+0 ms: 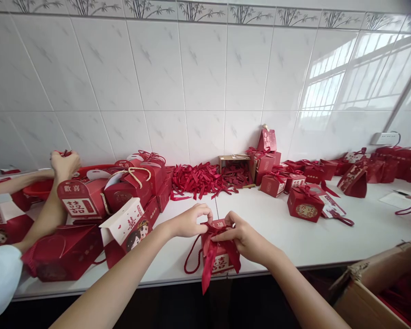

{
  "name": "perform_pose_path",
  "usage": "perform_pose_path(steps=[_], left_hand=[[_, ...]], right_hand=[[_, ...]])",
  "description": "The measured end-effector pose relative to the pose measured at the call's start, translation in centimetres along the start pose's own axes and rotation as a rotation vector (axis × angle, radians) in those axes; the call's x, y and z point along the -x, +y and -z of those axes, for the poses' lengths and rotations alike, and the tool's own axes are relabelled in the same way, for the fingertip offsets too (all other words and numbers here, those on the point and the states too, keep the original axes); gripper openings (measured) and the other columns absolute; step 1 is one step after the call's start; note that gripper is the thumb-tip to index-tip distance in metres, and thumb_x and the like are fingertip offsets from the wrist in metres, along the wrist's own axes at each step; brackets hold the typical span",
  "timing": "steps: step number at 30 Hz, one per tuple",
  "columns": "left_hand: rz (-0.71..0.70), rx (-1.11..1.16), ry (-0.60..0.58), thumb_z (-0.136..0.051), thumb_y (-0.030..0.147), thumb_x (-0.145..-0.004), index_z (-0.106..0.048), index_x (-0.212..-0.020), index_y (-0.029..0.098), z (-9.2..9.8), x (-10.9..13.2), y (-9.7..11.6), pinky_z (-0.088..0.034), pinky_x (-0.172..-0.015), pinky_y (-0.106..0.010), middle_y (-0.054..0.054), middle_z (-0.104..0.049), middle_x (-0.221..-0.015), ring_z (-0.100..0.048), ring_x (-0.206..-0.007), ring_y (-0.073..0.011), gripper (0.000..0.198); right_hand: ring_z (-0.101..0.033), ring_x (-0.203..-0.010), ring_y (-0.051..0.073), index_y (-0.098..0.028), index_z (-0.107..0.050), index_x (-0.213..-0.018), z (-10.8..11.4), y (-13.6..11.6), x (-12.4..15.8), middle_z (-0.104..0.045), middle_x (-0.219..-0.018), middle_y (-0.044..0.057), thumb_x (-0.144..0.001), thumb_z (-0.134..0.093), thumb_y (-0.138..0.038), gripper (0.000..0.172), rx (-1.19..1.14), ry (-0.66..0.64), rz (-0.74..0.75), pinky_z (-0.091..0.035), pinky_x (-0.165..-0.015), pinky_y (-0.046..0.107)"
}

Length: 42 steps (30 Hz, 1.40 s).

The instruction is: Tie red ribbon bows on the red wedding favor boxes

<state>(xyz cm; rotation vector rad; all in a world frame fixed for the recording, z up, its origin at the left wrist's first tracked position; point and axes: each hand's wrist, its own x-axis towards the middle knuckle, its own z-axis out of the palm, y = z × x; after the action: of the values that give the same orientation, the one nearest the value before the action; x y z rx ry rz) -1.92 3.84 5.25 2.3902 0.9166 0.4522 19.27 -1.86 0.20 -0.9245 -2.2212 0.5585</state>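
While your two hands meet over the small red gift box point(220, 258) at the front edge of the white tabletop point(329, 237), the box stands upright directly below them, just ahead of your body and slightly nearer your right side. Your left hand point(190, 220) is clenched, pinching one end of the red ribbon point(210, 256) at the box's top; your right hand point(245, 237) grips the other part of the ribbon, fingers curled over the top of the box. The ribbon's loose tail hangs down past the tabletop's front edge. Both your forearms angle inward, wrists nearly touching. Towards the left edge, another person's hand point(64, 164) is raised above a pile of larger red boxes point(123, 192). Loose ribbons point(198, 179) lie along the back edge.
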Motion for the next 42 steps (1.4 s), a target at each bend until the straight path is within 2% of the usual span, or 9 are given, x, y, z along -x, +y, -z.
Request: perform_pose_path(steps=[6,12,17,23,28,33,36,39,42], left_hand=[[0.043,0.082,-0.036,-0.054,0.022,-0.079,-0.064,-0.079,0.023,-0.7,-0.2,-0.4,-0.034,-0.101,-0.035,-0.005,-0.059,-0.113,-0.044,-0.119,-0.0248,0.011],[0.050,0.204,-0.008,-0.057,0.036,-0.081,-0.064,-0.087,0.020,-1.1,0.2,-0.5,-0.043,-0.091,-0.032,-0.006,-0.063,-0.116,-0.057,-0.104,-0.0219,0.018],[0.065,0.217,0.022,-0.061,0.043,-0.080,-0.063,-0.066,0.021,-0.9,0.4,-0.2,-0.033,-0.103,-0.037,-0.006,-0.059,-0.125,-0.046,-0.122,-0.0261,0.026],[0.060,0.292,0.012,-0.063,0.045,-0.078,-0.062,-0.063,0.019,-0.9,0.4,-0.1,-0.040,-0.096,-0.035,-0.007,-0.061,-0.124,-0.056,-0.112,-0.0249,0.030],[0.075,0.343,0.078,-0.065,0.044,-0.076,-0.059,-0.056,0.017,-1.3,0.4,0.3,-0.042,-0.093,-0.035,-0.007,-0.065,-0.116,-0.057,-0.109,-0.0256,0.034],[0.092,0.411,0.231,-0.061,0.043,-0.080,-0.065,-0.083,0.017,-3.1,0.8,1.1,-0.046,-0.078,-0.030,-0.006,-0.068,-0.091,-0.060,-0.086,-0.0196,0.027],[0.116,0.451,0.302,-0.060,0.043,-0.082,-0.064,-0.082,0.015,-4.4,0.8,1.5,-0.046,-0.070,-0.028,-0.005,-0.067,-0.081,-0.059,-0.075,-0.0176,0.028],[0.136,0.475,0.358,-0.062,0.043,-0.080,-0.063,-0.076,0.015,-5.0,0.6,1.5,-0.046,-0.070,-0.029,-0.005,-0.067,-0.081,-0.059,-0.076,-0.0179,0.029],[0.155,0.533,0.371,-0.066,0.046,-0.077,-0.066,-0.078,0.014,-5.3,0.5,1.5,-0.046,-0.068,-0.028,-0.005,-0.068,-0.078,-0.060,-0.072,-0.0177,0.032]], right_hand=[[-0.051,-0.089,0.015,-0.035,-0.071,-0.108,-0.4,0.6,0.0,-0.040,-0.095,0.004,-0.088,-0.040,-0.001,0.050,-0.035,0.005,0.001,-0.053,-0.084,0.031],[-0.052,-0.091,0.016,-0.036,-0.071,-0.107,-0.5,0.8,0.0,-0.042,-0.096,0.004,-0.089,-0.045,-0.007,0.042,-0.059,0.024,0.013,-0.053,-0.086,0.033],[-0.053,-0.091,0.016,-0.034,-0.071,-0.108,-0.5,0.5,-0.1,-0.042,-0.096,0.005,-0.090,-0.040,-0.004,0.047,-0.066,0.015,-0.003,-0.054,-0.086,0.033],[-0.052,-0.094,0.017,-0.035,-0.071,-0.108,-0.7,0.5,-0.1,-0.042,-0.096,0.005,-0.088,-0.042,-0.003,0.048,-0.065,0.022,0.023,-0.054,-0.085,0.034],[-0.053,-0.092,0.017,-0.036,-0.071,-0.107,-0.7,0.6,0.0,-0.041,-0.096,0.005,-0.089,-0.041,-0.005,0.047,-0.064,0.030,0.020,-0.054,-0.085,0.034],[-0.051,-0.093,0.017,-0.036,-0.070,-0.109,-0.6,0.7,0.0,-0.041,-0.095,0.004,-0.086,-0.038,0.000,0.053,-0.038,0.030,0.055,-0.051,-0.087,0.035],[-0.051,-0.091,0.016,-0.028,-0.069,-0.103,-0.5,0.5,0.0,-0.041,-0.094,0.004,-0.087,-0.037,-0.001,0.045,-0.041,0.046,0.074,-0.050,-0.084,0.033],[-0.051,-0.083,0.015,-0.021,-0.055,-0.098,-0.4,0.2,0.0,-0.048,-0.092,0.003,-0.092,-0.034,-0.008,0.025,-0.091,0.124,0.040,-0.048,-0.077,0.031],[-0.049,-0.076,0.015,-0.021,-0.043,-0.094,-0.4,0.1,0.1,-0.051,-0.087,0.002,-0.094,-0.035,-0.014,0.011,-0.125,0.171,-0.012,-0.045,-0.070,0.030]])
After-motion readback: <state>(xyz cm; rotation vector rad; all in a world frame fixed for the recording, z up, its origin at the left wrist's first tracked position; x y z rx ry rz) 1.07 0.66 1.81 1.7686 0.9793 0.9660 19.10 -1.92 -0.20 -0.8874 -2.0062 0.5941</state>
